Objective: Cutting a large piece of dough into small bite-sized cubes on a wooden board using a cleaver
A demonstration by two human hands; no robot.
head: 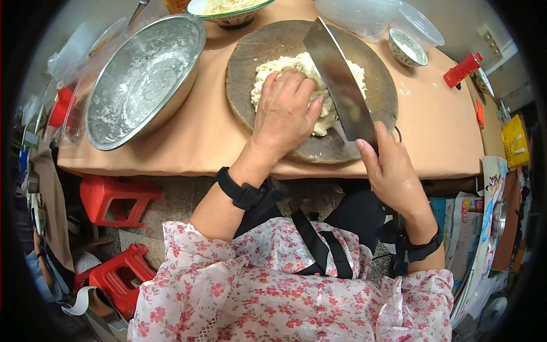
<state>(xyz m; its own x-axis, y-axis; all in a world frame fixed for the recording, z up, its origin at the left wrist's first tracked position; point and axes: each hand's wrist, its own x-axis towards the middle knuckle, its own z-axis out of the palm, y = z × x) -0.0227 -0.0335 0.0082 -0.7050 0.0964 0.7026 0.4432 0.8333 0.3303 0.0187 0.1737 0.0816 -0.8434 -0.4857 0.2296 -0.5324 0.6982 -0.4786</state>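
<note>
A mass of pale dough [284, 64] with a ragged, lumpy edge lies on a round wooden chopping block [248, 51]. My left hand [286, 111] holds the dough from above, fingers bent over it and thumb at its near right side; the palm hides part of it. In my right hand [391, 171] is the handle of a broad Chinese cleaver [339, 81]. Its blade slants up and left across the dough's right part, hiding some of it. I cannot tell whether the blade touches the dough.
A floury metal basin [143, 85] tilts at left. Behind stand a bowl of pale strips [233, 19] and clear plastic containers [363, 17]. A small bowl of white powder [407, 49] and a red bottle [463, 70] are at right. Red stools [119, 201] stand below the table edge.
</note>
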